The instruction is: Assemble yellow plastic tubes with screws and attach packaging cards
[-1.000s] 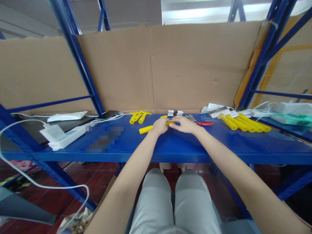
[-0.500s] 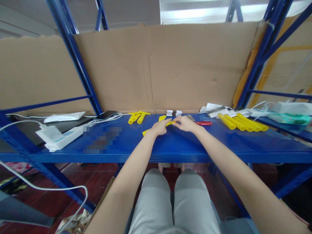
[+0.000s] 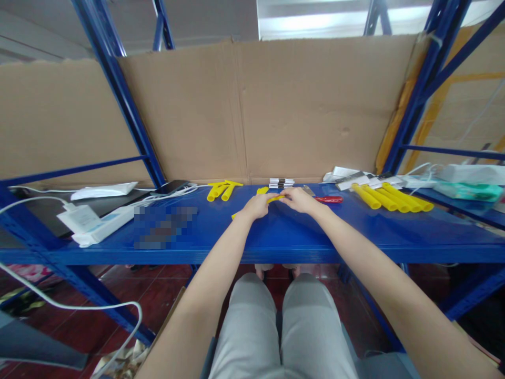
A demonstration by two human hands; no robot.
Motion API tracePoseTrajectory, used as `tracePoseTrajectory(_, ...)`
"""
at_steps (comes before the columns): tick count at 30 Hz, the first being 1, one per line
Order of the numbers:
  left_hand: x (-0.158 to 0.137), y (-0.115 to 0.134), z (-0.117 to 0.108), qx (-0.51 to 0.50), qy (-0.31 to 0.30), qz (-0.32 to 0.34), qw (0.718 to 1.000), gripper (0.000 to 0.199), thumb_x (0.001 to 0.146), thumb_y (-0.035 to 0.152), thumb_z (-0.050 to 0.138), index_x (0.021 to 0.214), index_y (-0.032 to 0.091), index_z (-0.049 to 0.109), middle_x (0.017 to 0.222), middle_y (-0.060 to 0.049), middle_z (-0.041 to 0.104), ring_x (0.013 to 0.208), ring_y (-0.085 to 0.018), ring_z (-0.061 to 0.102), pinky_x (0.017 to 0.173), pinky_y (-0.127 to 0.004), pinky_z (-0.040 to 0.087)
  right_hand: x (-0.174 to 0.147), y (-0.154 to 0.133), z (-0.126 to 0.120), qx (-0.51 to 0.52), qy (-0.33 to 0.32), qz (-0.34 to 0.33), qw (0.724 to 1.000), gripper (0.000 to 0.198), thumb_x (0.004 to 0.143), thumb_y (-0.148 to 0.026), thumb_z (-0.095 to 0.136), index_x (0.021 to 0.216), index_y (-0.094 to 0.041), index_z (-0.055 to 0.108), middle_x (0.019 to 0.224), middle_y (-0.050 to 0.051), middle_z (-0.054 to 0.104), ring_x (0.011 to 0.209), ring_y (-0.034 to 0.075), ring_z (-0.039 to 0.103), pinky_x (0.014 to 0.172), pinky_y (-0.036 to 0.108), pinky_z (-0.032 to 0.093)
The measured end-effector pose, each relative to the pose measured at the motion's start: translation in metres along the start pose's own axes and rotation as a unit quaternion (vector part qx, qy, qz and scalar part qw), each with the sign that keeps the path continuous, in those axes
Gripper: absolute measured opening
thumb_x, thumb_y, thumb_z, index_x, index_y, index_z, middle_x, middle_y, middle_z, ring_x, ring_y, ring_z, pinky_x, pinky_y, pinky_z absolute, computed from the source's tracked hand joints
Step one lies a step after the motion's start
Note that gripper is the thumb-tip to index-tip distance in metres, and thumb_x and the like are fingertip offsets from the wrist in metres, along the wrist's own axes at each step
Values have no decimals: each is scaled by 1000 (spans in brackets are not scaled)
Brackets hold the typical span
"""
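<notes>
My left hand [image 3: 256, 206] is closed around a yellow plastic piece [image 3: 275, 199], which shows between the two hands. The fingers of my right hand [image 3: 299, 200] pinch its right end. A bit of yellow [image 3: 234, 216] sticks out by my left wrist; I cannot tell if it belongs to the same piece. Just behind the left hand lies another yellow part [image 3: 262, 190]. A red-handled tool [image 3: 329, 200], perhaps a screwdriver, lies right of my right hand. Behind the hands sits a small stack of white and black pieces [image 3: 281, 183].
Yellow T-shaped parts [image 3: 225, 190] lie left on the blue shelf [image 3: 300, 231]. Several yellow tubes [image 3: 389, 199] lie right, by small white boxes [image 3: 351, 180]. A power strip [image 3: 103, 223] with cables is at left. Cardboard [image 3: 292, 110] stands behind, between blue posts [image 3: 136, 123].
Both hands stay in nearly the same place on the yellow piece. Only the fingers shift slightly around it.
</notes>
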State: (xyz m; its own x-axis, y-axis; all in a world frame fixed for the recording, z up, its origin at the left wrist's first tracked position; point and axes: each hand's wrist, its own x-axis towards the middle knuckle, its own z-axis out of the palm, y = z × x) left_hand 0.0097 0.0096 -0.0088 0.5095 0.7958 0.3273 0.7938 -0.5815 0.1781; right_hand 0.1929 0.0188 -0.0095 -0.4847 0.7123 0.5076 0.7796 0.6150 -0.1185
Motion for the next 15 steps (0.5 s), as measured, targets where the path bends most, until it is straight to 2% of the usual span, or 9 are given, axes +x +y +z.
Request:
tracePoseTrajectory(5,0,0,2,4,-8,-18,1000,57,85,6,47,137,28,51,131,-4,61,116,-21,60,97,-30,46,1,-3,2,-11,4,12,1000,17,89,-18,54,93,-16,71,98,11,73,90,20,67,81,29,48)
tracePoseTrajectory(9,1,-1,2,-1,-7,-23,1000,61,82,3,49,137,30,51,132,-2,60,119,-20,57,98,-28,45,1,-5,1,-15,3,20,1000,18,90,-18,53,95,-15,71,100,13,72,93,21,67,83,30,48)
tracePoseTrajectory(15,3,-3,4,-11,-10,-33,999,64,77,-1,52,135,28,54,134,-2,59,123,-19,55,102,-28,42,-1,-7,0,-10,-11,23,1000,18,90,-18,53,92,-15,71,98,12,72,91,21,67,81,30,48)
